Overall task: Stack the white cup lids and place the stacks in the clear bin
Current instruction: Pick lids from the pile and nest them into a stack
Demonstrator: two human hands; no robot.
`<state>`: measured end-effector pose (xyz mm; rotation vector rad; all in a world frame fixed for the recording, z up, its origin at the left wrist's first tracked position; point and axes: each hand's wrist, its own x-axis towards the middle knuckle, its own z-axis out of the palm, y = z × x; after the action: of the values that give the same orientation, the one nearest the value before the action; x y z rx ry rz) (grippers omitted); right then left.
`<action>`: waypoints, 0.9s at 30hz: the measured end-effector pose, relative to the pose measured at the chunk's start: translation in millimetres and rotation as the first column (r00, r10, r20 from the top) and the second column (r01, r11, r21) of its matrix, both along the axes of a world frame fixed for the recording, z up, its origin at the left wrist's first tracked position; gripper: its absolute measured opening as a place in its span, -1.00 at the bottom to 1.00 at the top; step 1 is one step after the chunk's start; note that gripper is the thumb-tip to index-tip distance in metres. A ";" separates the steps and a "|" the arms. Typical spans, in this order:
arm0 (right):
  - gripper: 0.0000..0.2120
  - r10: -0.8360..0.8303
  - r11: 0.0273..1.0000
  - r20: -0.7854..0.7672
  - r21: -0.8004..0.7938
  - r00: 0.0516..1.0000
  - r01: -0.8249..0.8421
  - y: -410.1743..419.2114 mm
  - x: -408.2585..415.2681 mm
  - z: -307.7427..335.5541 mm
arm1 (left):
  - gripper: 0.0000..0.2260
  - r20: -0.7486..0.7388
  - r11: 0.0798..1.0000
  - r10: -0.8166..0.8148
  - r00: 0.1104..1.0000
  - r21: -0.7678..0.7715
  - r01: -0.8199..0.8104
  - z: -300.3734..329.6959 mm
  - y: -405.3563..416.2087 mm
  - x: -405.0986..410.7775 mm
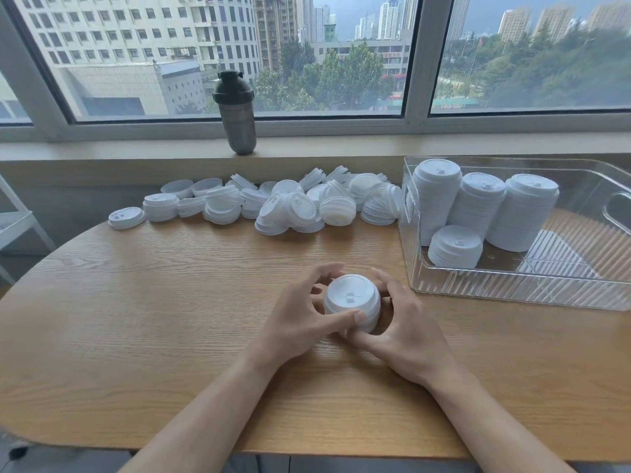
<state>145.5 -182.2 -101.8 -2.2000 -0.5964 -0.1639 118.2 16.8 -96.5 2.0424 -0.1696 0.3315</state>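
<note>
A short stack of white lids [352,303], smooth matte plastic with ribbed rims and a little sip tab on top, sits on the wood-grain tabletop [153,302] around the middle, a bit toward the near edge. The left hand [302,319] and right hand [403,332] both cup it, fingers curled snug round its sides, thumbs touching at the front. A loose heap of lids [273,203] runs along the far edge, and the clear ribbed bin [512,288] at the far right corner holds four upright stacks [478,206].
</note>
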 end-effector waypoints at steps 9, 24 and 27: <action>-0.09 -0.001 1.000 0.012 -0.028 1.000 0.001 0.6 0.4 -2.4 | -0.33 0.039 0.990 -0.014 0.999 0.138 0.008 1.0 -2.0 -1.3; -0.47 0.037 0.997 -0.008 0.075 0.999 -0.036 -1.7 2.6 -1.7 | -0.68 -0.025 0.999 -0.003 1.000 0.045 0.005 3.6 5.9 -5.5; -0.47 0.027 0.996 0.003 0.088 1.000 -0.027 -1.1 1.5 -0.8 | -0.71 -0.043 1.000 -0.008 0.999 0.020 0.009 2.3 7.9 -5.0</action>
<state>147.0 -183.3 -102.6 -2.1059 -0.6087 -0.1752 113.2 24.7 -94.2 2.0667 -0.1556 0.2812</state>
